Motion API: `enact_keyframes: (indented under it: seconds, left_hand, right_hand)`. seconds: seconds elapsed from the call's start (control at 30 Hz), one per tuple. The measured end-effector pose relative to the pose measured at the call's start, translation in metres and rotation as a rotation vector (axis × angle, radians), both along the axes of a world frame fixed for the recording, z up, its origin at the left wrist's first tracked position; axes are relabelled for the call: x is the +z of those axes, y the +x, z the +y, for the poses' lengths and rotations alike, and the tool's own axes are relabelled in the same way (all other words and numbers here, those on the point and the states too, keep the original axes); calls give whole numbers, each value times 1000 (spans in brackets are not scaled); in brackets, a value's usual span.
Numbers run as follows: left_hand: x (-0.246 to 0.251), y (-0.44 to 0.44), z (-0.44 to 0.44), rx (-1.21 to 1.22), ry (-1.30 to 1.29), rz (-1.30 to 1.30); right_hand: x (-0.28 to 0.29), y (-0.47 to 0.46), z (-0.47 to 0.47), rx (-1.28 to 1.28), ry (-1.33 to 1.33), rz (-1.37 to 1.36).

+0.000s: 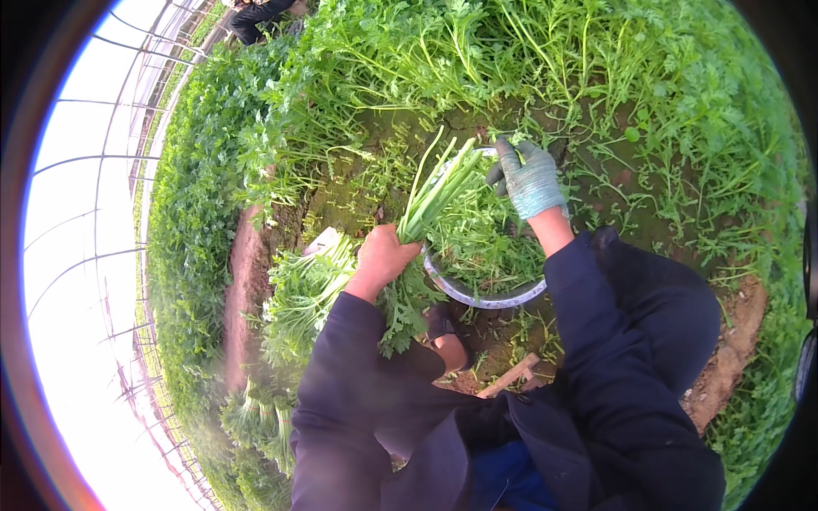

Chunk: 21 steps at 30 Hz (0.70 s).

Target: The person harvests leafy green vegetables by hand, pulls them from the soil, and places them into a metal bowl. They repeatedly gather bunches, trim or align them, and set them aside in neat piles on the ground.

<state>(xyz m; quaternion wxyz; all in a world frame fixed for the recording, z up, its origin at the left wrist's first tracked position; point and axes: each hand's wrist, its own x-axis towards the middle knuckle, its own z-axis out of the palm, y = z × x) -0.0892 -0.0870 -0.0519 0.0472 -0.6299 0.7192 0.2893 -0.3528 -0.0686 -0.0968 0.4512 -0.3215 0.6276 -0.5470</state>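
Note:
Bare, my left hand (385,255) is closed around a bunch of leafy green stems (441,191). Their cut ends point up and to the right, and the leaves hang below the fist. My right hand (525,175), in a greenish-grey coated work glove, is raised beside the cut ends with some fingers apart; whether its fingertips hold a small piece of plant is unclear. Beneath both hands stands a round basin with a pale rim (492,301), with loose green trimmings in it. A pile of cut greens (307,287) lies left of my left hand.
Leafy plants (543,51) grow along the top and right. Cut stubble (358,191) covers soil beyond the basin. Tied bundles (255,412) lie at lower left. A wooden piece (511,377) is near my foot. Another person's dark-clothed leg (252,22) shows at the top left.

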Motion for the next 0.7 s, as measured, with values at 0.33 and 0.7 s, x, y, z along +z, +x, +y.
enact_keyframes:
  seconds: [0.33, 0.7]
  left_hand:
    - [-8, 8, -2, 40, 60, 164]
    - [14, -3, 3, 165, 348, 511]
  right_hand:
    - [-6, 9, -5, 115, 151, 370]
    - [-10, -2, -1, -27, 148, 414]
